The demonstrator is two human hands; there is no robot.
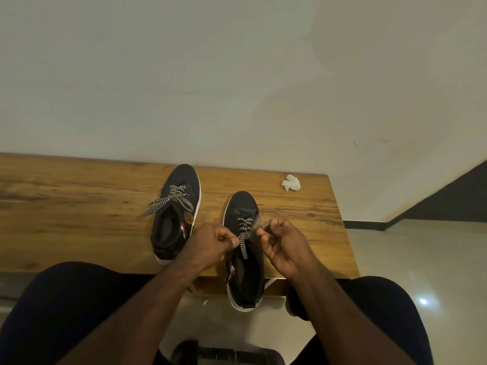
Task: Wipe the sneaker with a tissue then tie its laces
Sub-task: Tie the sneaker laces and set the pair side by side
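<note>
Checkered laces (243, 234) pinched between left hand (210, 243) and right hand (283, 246).

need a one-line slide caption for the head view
Both hands, left and right, pinch the laces of the nearer sneaker on a wooden table; crumpled tissue lies aside.

Both bare forearms reach forward from the bottom of the view and converge toward the middle, the knees spread wide to either side in dark trousers. The left hand (214, 239) is curled into a loose fist, back of the hand up, its thumb and forefinger pinching a lace (243, 246). The right hand (283, 245) sits just beside it, palm turned inward, fingers curled, thumb and forefinger pinching the other lace end (264, 225). The two hands are close but apart.
</note>
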